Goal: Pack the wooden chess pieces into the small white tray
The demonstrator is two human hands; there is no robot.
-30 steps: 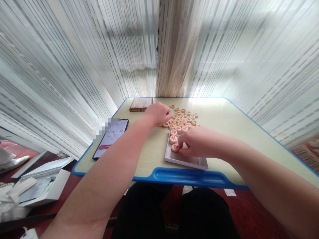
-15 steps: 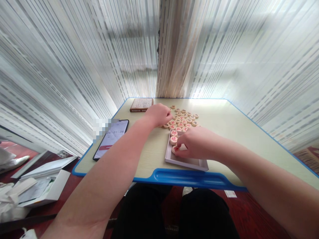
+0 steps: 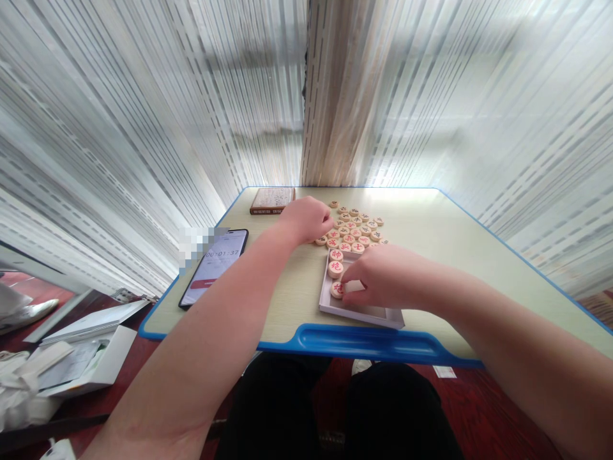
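Note:
My left hand [image 3: 309, 220] is closed, its curled fingers at the left edge of a cluster of round wooden Chinese chess pieces [image 3: 355, 233] with red and black characters. What those fingers hold, if anything, is hidden. My right hand [image 3: 383, 276] reaches into a shallow white box [image 3: 354, 314] near the table's front edge. Its thumb and finger close on the right side of a red-marked chess piece [image 3: 336, 289] inside. Behind that piece, two more red-marked pieces [image 3: 336, 269] line the box's left wall. My right hand covers much of the box's interior.
Left of my left forearm, a phone [image 3: 215, 265] showing a running timer lies on the blue-edged table [image 3: 460, 255]. A brown box with a pale lid [image 3: 272, 200] sits at the back left. Pleated curtains [image 3: 407, 96] hang behind; an open white box [image 3: 90, 361] is on the floor.
The piece under my right fingers sits slightly lower and more of its face shows. My left hand is nearly still. The phone's timer has advanced a second.

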